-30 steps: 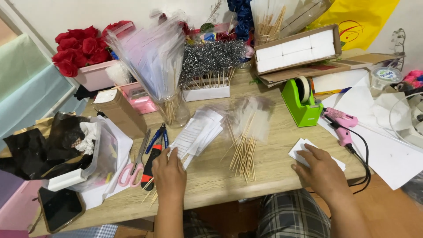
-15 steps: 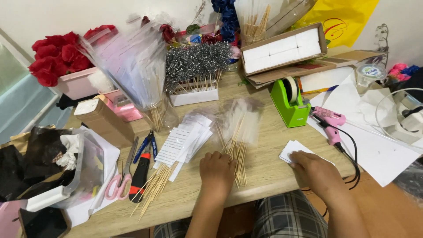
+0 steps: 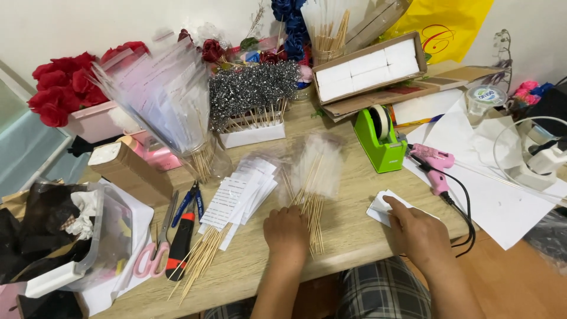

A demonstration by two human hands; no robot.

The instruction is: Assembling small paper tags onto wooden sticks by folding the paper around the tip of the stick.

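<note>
Left hand flat on the worktop, grip loose, empty, fingertips touching the wrapped skewer bundle at 1 o'clock. Right hand pressing white paper at its 10 o'clock, grip unclenched.

Bundle of wooden sticks with clear plastic sleeves on top, lying on table, lower ends under left hand. Small white paper piece flat near table edge, right hand pressing it

Bare tabletop before tape dispenser
</note>
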